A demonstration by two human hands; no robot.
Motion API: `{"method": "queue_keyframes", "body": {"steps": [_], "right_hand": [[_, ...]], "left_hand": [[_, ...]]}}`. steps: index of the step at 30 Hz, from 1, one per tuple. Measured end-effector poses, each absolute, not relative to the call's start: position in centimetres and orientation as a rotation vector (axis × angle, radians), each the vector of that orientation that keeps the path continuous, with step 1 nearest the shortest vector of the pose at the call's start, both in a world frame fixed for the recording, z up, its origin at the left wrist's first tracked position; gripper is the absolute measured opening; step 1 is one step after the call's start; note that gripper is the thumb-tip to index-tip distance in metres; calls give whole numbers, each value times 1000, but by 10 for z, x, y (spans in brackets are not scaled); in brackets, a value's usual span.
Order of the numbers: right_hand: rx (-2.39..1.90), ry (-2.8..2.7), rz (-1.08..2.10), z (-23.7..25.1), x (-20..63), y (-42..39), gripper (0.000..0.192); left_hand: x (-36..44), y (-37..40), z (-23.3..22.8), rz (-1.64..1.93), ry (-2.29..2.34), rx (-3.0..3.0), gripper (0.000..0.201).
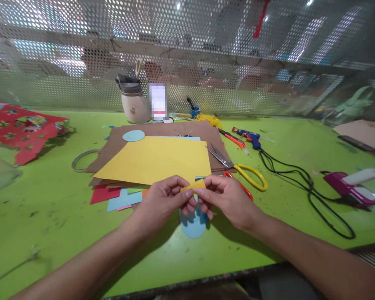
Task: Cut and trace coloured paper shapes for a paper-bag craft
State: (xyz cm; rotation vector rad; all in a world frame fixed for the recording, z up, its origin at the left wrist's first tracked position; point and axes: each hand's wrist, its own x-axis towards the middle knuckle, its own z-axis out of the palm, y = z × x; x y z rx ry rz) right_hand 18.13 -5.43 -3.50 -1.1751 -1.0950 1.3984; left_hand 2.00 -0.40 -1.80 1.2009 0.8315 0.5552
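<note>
A small piece of yellow paper [193, 186] is pinched between the thumbs and fingers of both my hands. My left hand [170, 193] grips its left end and my right hand [223, 196] its right end, with the thumbs almost touching. Below them a light blue paper circle [193, 229] lies on the table, partly covered by my fingers. Just beyond my hands rests a large yellow sheet [162, 160] on top of brown sheets [175, 128]. Scissors with one yellow and one red handle [234, 166] lie close to my right hand.
A glue gun [251, 136], its black cord, an orange cutter [234, 138] and a purple device [350, 189] lie right. Paper scraps [120, 200] poke out left of my hands. A bottle [134, 100] and phone [158, 101] stand behind; red cut-out paper [25, 129] lies far left.
</note>
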Motion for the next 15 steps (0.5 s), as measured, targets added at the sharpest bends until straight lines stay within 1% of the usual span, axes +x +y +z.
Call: {"method": "queue_keyframes", "body": {"steps": [10, 15], "right_hand": [[-1159, -1085, 1378, -37, 183, -54, 29], [-1152, -1098, 1403, -35, 183, -54, 28]], "left_hand": [[17, -4, -18, 483, 797, 1221, 21], [19, -4, -18, 502, 820, 1233, 21]]}}
